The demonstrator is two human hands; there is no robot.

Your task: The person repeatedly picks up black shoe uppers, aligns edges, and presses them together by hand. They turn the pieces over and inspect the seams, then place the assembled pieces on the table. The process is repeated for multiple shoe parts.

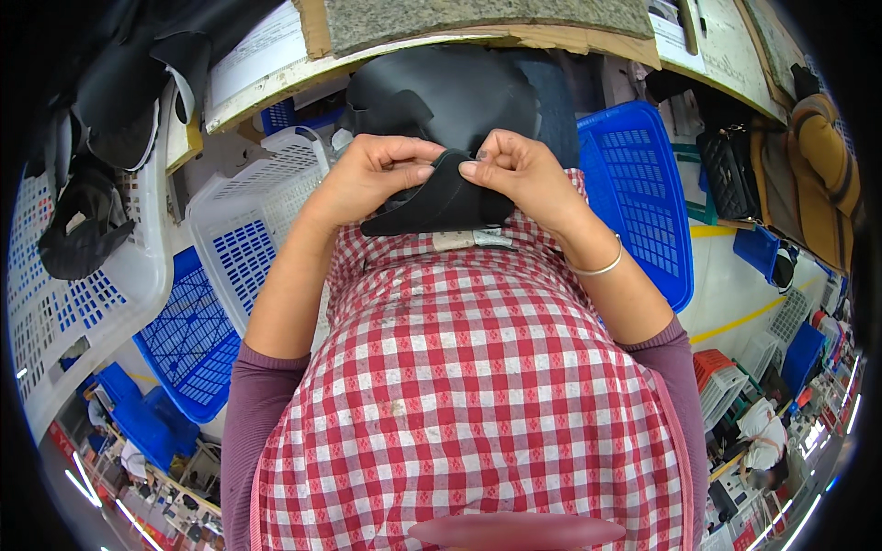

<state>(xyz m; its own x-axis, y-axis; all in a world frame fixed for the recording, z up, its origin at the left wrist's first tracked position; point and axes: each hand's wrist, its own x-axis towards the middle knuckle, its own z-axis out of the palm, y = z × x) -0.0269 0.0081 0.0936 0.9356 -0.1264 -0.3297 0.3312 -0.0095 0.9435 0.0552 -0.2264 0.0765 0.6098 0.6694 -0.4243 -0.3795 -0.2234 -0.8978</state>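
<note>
Above my lap, both hands hold a soft black piece of material (pixel 430 208) with a faint line along its upper fold. My left hand (pixel 386 173) pinches its top edge between thumb and fingertips. Close beside it, my right hand (pixel 524 173) grips the same edge, thumb pressed against the index finger. The fingertips are a short gap apart, and the lower part of the piece hangs toward my apron (pixel 459 367). Just beyond the hands lies a smooth black sheet (pixel 482 96) with a curled flap.
A worktable (pixel 496 20) with a grey slab spans the far side. White basket (pixel 276 188) and blue basket (pixel 197 331) stand at left, near black cut pieces (pixel 87 225) on another white basket (pixel 138 275). At right are a blue crate (pixel 638 197) and a black bag (pixel 729 174).
</note>
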